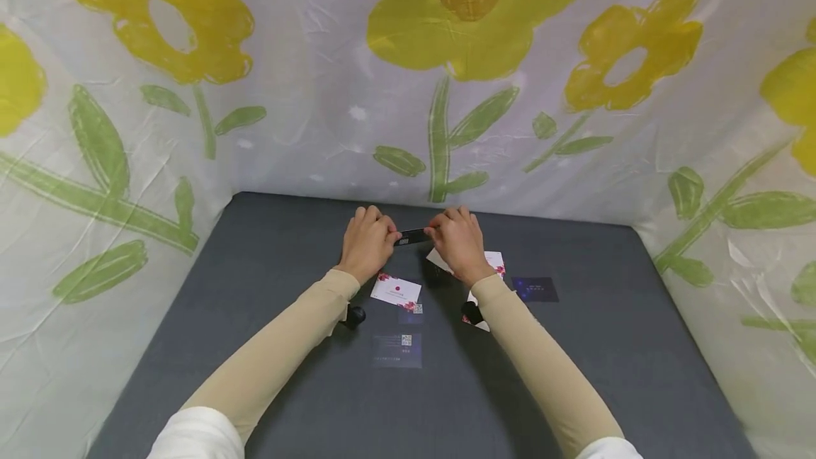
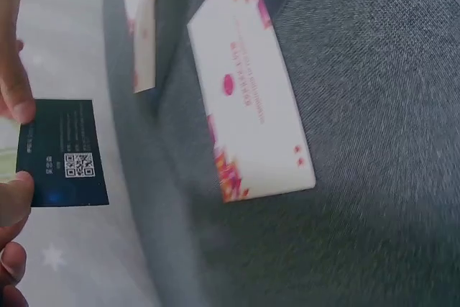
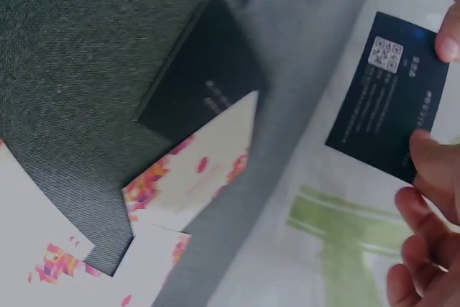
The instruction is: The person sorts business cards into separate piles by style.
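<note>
Left hand and right hand pinched dark card between them, fingers clamped on its short ends, card held above grey counter. White floral card lay just below left hand; more cards under right wrist.

Head view: left hand and right hand raised near the far edge of the grey counter, jointly pinching a dark card by its ends. Below, white floral cards on the counter; dark blue cards toward the right and near edges. Flower-print sheet behind.
</note>
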A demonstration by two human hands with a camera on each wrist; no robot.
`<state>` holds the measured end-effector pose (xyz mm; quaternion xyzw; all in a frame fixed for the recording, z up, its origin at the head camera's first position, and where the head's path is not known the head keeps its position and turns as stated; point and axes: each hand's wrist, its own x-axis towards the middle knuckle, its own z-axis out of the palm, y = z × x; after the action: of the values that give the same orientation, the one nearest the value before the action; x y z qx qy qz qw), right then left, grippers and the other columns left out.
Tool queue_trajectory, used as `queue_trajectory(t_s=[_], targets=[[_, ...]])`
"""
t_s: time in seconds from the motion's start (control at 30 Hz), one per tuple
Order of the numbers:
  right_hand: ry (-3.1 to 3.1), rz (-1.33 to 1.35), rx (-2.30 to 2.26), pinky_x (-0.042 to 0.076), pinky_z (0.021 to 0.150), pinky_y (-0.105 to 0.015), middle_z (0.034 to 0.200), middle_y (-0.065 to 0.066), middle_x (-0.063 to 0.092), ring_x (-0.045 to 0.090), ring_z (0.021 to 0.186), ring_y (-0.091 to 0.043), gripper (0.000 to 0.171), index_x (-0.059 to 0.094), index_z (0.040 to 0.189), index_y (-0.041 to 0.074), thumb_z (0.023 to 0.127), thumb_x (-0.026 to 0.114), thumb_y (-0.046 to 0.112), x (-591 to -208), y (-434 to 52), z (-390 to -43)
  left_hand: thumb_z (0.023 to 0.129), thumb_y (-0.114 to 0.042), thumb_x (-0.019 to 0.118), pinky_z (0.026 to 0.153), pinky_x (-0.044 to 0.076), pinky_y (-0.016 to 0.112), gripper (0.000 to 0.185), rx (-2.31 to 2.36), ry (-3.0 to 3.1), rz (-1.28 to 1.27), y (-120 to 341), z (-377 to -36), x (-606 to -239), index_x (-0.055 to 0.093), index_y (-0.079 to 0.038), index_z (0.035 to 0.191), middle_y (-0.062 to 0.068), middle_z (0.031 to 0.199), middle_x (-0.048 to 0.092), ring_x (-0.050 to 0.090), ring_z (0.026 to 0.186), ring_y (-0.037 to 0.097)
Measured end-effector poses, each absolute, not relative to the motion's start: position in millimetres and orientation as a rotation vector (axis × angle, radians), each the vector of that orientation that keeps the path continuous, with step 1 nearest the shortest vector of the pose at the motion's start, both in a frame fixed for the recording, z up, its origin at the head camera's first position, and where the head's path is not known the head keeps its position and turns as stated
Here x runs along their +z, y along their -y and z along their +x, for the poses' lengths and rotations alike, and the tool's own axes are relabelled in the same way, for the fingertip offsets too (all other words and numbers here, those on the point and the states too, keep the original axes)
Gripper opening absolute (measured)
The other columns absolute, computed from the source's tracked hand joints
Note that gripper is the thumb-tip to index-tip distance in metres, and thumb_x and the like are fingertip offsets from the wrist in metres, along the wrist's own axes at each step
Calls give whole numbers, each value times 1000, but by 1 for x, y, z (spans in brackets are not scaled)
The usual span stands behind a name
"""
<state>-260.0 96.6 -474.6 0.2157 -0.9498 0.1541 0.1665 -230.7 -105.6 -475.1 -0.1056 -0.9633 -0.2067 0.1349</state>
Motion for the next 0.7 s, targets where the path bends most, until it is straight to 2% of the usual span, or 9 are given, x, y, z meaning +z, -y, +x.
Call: queue_trajectory(t_s=[0.17,0.3,0.4,0.53,0.7], targets=[[2749,625,561,49,85,-42,99,-10,74,57,92,-30,12,80,104,9,99,70,14,-461,-100,-248,100,-26,71,86,44,40,16,-709,2809,-328,114,-217,-458,77,-11,100,8,106,62,48,98,28],[2879,561,876,45,78,-37,105,-9,75,54,90,-25,14,80,104,11,99,71,21,-444,-104,-232,101,-22,69,87,41,40,15,-792,2871,-368,122,-202,-442,79,-11,103,8,110,63,47,100,27],[2965,506,1163,40,72,-31,103,-8,74,51,83,-19,15,80,102,12,98,72,24,-437,-109,-216,101,-18,67,87,41,40,15,-854,2936,-412,129,-186,-434,80,-11,103,8,110,65,48,99,26],[3005,486,1487,44,72,-27,96,-8,74,54,78,-12,14,79,100,10,97,72,22,-442,-116,-192,100,-18,69,84,43,38,12,-949,3031,-428,138,-161,-437,80,-12,97,4,102,67,51,96,22],[3016,349,1793,47,80,-27,96,-4,78,58,84,-7,18,80,100,4,96,73,20,-464,-120,-162,97,-23,74,73,42,31,16,-1150,3109,-326,145,-135,-459,72,-15,83,-1,85,65,52,86,16]])
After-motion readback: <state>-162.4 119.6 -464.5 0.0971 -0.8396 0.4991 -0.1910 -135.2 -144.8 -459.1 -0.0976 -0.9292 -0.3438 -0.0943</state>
